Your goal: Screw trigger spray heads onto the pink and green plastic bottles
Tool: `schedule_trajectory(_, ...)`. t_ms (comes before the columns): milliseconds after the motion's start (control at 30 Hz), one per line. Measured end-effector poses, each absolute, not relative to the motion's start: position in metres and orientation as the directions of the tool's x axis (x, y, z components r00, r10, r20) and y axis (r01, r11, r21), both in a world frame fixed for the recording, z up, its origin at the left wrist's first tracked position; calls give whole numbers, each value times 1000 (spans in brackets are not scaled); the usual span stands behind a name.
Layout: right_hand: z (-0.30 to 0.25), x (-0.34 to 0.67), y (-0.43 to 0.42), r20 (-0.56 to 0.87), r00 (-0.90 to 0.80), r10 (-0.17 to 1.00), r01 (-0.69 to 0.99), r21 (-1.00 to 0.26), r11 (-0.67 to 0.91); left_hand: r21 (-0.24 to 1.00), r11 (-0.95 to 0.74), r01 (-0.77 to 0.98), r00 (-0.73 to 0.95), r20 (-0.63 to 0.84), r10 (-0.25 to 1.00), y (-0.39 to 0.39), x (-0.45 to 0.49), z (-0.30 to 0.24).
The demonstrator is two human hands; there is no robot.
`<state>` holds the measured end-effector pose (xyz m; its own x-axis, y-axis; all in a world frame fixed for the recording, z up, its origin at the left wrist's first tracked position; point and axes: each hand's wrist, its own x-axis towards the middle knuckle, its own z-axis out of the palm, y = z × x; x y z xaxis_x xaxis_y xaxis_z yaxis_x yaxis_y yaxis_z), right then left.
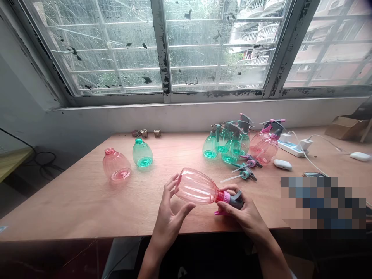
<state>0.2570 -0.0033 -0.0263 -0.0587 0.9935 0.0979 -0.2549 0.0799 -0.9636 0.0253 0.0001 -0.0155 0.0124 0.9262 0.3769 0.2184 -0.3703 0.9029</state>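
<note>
A clear pink spray bottle [197, 186] lies sideways in the air above the table's front edge, its base to the left. My right hand [242, 209] is closed around its neck and the grey-and-pink spray head [232, 198]. At the base end, my left hand [171, 211] is spread, fingers beside the bottle's bottom and thumb apart below it; whether the fingertips touch it I cannot tell. Beyond my right hand lie loose spray heads with tubes, one green and grey [246, 175], one pink and grey [253, 162].
A headless pink bottle [116, 166] and a headless green bottle [142, 154] stand at left. Several green spray bottles [231, 149] and pink ones [265, 149] cluster at back right, near a power strip [292, 148] and a white case [282, 164]. Small blocks [144, 133] sit at the back.
</note>
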Motion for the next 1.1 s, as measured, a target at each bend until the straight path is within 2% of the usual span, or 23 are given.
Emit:
schedule_trajectory(200, -26, 256, -3, 94, -36, 995, -259, -963, 82, 913, -344, 221, 1, 353, 936, 2, 25, -17)
schedule_trajectory(333, -24, 254, -4, 53, 30, 998, -324, -944, 60, 876, -394, 277, 31, 402, 915, 4, 24, -20)
schedule_trajectory(467, -22, 253, -5, 38, 26, 999, -321, -946, 44, 852, -421, 312, 37, 432, 901, 3, 24, -19)
schedule_trajectory(767, -24, 254, -4, 84, -12, 996, -282, -956, 77, 916, -348, 201, 30, 349, 937, 2, 24, -17)
schedule_trajectory(1100, -25, 255, -4, 69, -14, 998, -304, -951, 62, 852, -419, 314, 62, 422, 904, 3, 24, -17)
